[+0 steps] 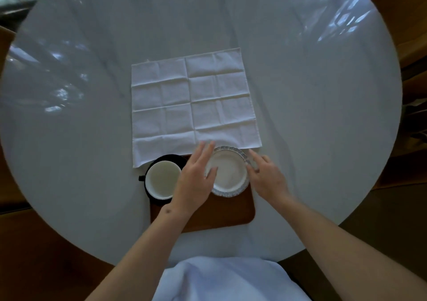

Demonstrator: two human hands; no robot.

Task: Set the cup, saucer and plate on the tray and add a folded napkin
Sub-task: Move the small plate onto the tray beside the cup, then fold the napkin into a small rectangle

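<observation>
A brown wooden tray [221, 215] lies near the table's front edge. On its left end a cup [163, 179], white inside with a dark handle, stands on a dark saucer [175, 158]. A small white plate [228, 173] with a fluted rim sits on the tray's far right part. My left hand [196, 180] lies at the plate's left rim with straight fingers, thumb over the plate. My right hand [265, 176] touches the right rim with its fingertips. A white napkin [191, 104] lies unfolded and creased beyond the tray, its near edge reaching the plate and saucer.
The round grey-white table [312, 115] reflects window light. Wooden chairs [411, 23] stand around it at the right and left. A pale blue garment [226, 280] covers my lap at the bottom.
</observation>
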